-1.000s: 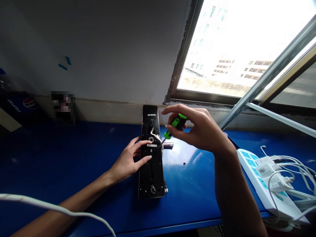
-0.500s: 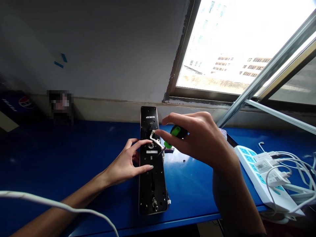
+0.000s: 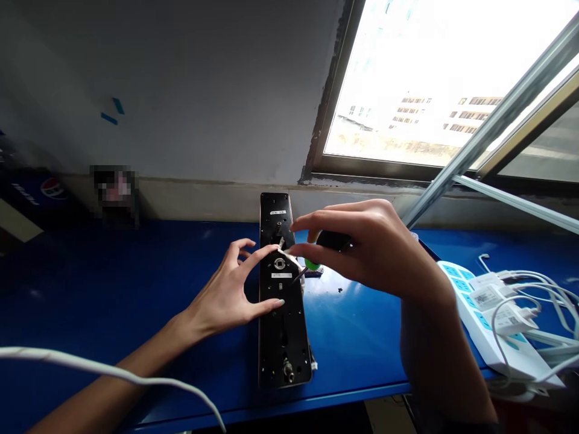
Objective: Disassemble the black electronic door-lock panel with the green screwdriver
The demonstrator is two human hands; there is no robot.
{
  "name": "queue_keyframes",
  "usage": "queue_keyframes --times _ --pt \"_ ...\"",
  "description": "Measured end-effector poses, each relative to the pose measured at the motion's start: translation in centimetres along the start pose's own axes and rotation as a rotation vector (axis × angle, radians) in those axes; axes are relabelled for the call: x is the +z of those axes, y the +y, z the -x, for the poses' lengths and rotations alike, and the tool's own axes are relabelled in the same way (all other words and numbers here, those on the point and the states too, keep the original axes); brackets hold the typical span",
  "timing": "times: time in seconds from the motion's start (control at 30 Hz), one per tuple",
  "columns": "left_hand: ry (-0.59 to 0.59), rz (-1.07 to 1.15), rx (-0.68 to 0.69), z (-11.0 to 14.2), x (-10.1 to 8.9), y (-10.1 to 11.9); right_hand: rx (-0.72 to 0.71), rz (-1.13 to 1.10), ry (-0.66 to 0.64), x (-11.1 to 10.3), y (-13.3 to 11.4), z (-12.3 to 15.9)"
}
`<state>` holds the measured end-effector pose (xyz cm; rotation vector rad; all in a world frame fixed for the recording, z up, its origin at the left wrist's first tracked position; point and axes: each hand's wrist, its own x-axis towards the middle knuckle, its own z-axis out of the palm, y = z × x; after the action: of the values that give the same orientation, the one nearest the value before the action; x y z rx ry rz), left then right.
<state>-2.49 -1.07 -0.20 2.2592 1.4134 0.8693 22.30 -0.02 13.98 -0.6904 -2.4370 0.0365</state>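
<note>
My blue painted bench (image 3: 90, 301) runs beneath an open window with a dark frame (image 3: 407, 172). Off to my right on the bench sits a white power strip with blue sockets (image 3: 491, 319), its plugs trailing pale leads, and a white cable (image 3: 90, 361) crosses low in front of my left forearm.

Near the bench's middle, a long black metal door-lock backplate (image 3: 284, 343) lies flat, its length pointing away from me. It feels like a stiff, fairly weighty piece with a smooth face, so I'd grip it by its long edges, away from the delicate wiring.

My left hand (image 3: 221, 295) is spread wide, with its fingertips (image 3: 277, 304) on the plate. My right hand (image 3: 371, 247) is closed narrowly around a black-and-green screwdriver (image 3: 333, 241), its thin shaft (image 3: 298, 277) angled down at the plate's edge. The tip sits beside a thin white wire (image 3: 289, 256), just above a round metal ring (image 3: 279, 263); I can't tell whether it touches anything.
</note>
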Motion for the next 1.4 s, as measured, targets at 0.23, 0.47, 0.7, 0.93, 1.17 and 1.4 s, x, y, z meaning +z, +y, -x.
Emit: queue_keyframes --times 0.23,0.47,0.7,0.93,1.17,1.4 --pt "0.107 -0.086 0.303 0.2 0.6 0.9 -0.009 -0.013 -0.076 -0.4 -0.6 0.2" --pt "0.023 -0.090 0.356 0.4 1.8 0.6 -0.027 -0.048 -0.082 -0.5 -0.1 0.3" --pt "0.040 -0.088 0.365 0.3 1.7 0.7 -0.036 0.004 -0.033 -0.5 0.2 0.0" --pt "0.057 -0.094 0.392 0.4 1.8 0.6 -0.052 -0.039 -0.087 -0.8 0.1 0.2" --pt "0.050 -0.114 0.394 0.3 1.7 0.5 -0.037 -0.043 -0.058 -0.8 0.2 0.0" --pt "0.062 -0.115 0.396 0.4 1.8 0.6 -0.054 -0.060 -0.123 -1.1 0.1 0.3"
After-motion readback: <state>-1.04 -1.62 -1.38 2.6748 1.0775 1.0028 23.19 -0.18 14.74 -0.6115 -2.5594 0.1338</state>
